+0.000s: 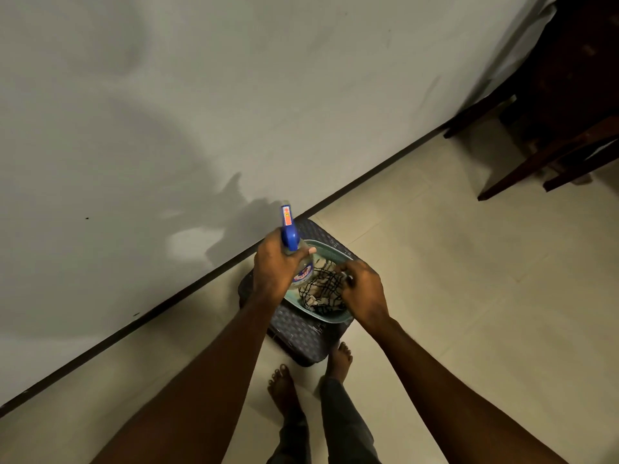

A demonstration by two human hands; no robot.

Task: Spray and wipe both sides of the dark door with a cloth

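- Most of the frame, upper left through centre, is pale wall (167, 112). Tiled floor (469, 296) fills the lower right.
- Upper right corner: dark wooden mass (582, 61) with slanted legs under it. I cannot tell whether this is the dark door or furniture. Either way it is well apart from both hands.
- Centre: dark woven stool (301, 333) beside the skirting. I judge it serves as a stand to keep supplies off the floor.
- On the stool: teal basin (335, 319), which holds the cloth.
- Just left of centre, left hand (273, 267): fingers wrapped round the spray bottle (289, 236), nozzle up. Looks carried, not aimed.
- Just right of centre, right hand (363, 286): fingers curled into the checked cloth (323, 291) inside the basin. I read this as a pick-up.
- Judgement: supplies being gathered; spraying not yet begun.
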